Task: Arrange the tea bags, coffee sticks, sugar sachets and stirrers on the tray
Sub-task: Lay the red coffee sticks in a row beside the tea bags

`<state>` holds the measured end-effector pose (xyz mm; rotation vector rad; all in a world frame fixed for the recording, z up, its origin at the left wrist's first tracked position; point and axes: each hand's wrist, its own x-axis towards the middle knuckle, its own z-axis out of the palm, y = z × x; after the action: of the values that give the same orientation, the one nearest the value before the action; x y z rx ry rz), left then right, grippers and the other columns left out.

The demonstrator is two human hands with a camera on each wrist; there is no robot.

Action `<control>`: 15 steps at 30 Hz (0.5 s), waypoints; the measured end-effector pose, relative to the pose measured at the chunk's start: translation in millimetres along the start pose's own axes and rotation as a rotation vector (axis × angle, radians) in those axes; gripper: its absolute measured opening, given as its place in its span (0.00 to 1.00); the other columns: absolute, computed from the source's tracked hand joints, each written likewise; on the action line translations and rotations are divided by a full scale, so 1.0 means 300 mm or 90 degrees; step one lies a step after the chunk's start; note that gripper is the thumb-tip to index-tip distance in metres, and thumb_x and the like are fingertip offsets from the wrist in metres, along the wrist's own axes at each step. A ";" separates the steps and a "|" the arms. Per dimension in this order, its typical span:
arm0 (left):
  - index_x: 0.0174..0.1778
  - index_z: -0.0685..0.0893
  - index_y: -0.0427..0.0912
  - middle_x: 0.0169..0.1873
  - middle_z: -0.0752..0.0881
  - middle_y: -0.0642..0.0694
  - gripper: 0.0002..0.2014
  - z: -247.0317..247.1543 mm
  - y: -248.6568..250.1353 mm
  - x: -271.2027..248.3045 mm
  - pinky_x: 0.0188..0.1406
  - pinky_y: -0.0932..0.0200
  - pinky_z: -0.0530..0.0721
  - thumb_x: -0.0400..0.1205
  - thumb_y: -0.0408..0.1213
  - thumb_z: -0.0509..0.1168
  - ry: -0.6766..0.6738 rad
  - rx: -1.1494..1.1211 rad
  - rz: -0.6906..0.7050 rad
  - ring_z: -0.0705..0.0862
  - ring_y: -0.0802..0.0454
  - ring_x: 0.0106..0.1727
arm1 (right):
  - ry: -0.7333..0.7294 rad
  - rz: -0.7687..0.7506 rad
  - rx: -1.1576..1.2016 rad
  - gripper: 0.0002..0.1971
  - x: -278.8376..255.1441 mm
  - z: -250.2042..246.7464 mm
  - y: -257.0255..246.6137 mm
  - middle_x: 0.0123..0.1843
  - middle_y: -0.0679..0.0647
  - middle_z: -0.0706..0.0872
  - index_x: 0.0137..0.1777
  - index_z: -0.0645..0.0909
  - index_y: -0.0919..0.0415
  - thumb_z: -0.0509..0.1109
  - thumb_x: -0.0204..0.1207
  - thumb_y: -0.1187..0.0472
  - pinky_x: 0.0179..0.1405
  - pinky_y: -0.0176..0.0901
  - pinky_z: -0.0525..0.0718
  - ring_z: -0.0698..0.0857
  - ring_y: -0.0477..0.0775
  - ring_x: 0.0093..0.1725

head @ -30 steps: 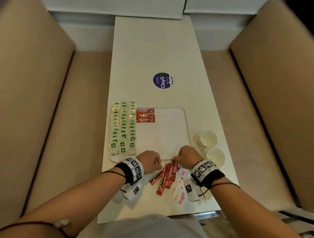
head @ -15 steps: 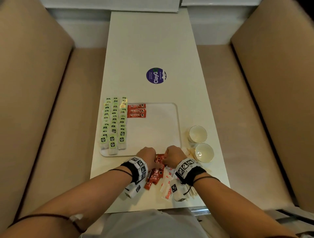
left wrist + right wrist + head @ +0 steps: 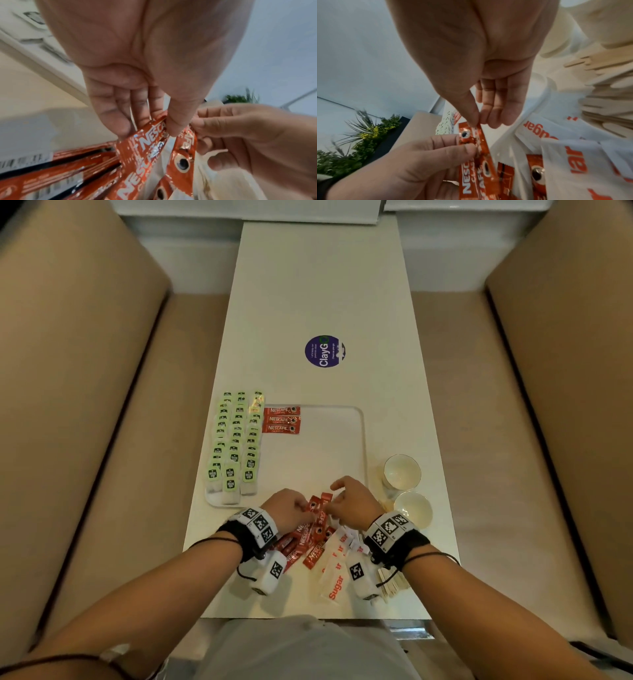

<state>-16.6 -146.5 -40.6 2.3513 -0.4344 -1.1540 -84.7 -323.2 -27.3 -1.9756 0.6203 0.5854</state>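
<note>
While both hands pinch, seemingly, two coffee sticks (image 3: 319, 508) | tray (image 3: 342, 446): three

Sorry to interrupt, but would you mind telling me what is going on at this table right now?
A person is sorting drink supplies onto a white rectangular tray. Rows of green-labelled tea bags fill its left side, with three red coffee sticks laid beside them. The left hand and right hand each pinch red coffee sticks from the loose pile on the white table. White sugar sachets and wooden stirrers still wait off the tray.
</note>
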 end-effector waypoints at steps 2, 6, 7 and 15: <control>0.39 0.86 0.41 0.35 0.90 0.43 0.12 -0.027 -0.009 -0.001 0.41 0.49 0.86 0.79 0.48 0.73 0.003 -0.061 0.004 0.87 0.46 0.37 | 0.008 -0.039 0.002 0.16 0.004 -0.010 -0.013 0.42 0.52 0.91 0.62 0.82 0.57 0.78 0.77 0.57 0.40 0.47 0.90 0.90 0.50 0.37; 0.53 0.86 0.40 0.46 0.92 0.43 0.07 -0.083 -0.003 -0.021 0.52 0.46 0.90 0.86 0.39 0.66 0.008 -0.174 0.025 0.92 0.47 0.47 | 0.002 -0.084 0.038 0.07 0.003 -0.025 -0.052 0.41 0.52 0.92 0.54 0.91 0.59 0.76 0.79 0.58 0.46 0.51 0.93 0.90 0.50 0.39; 0.53 0.84 0.40 0.45 0.91 0.43 0.06 -0.095 0.001 -0.027 0.49 0.49 0.90 0.88 0.36 0.63 0.011 -0.211 0.018 0.92 0.47 0.46 | 0.000 -0.090 0.053 0.06 0.001 -0.025 -0.064 0.41 0.53 0.92 0.52 0.91 0.59 0.75 0.80 0.58 0.44 0.49 0.92 0.89 0.49 0.39; 0.49 0.77 0.39 0.29 0.73 0.45 0.09 -0.150 0.023 -0.064 0.25 0.60 0.69 0.90 0.35 0.53 0.082 -0.523 -0.070 0.71 0.51 0.22 | -0.057 -0.106 0.182 0.07 -0.006 -0.007 -0.147 0.51 0.60 0.92 0.54 0.80 0.60 0.66 0.87 0.56 0.53 0.52 0.92 0.92 0.57 0.51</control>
<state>7.8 -130.5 -0.6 1.7136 0.1989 -0.9645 -57.5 -306.2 3.2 -1.7034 0.4512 0.4533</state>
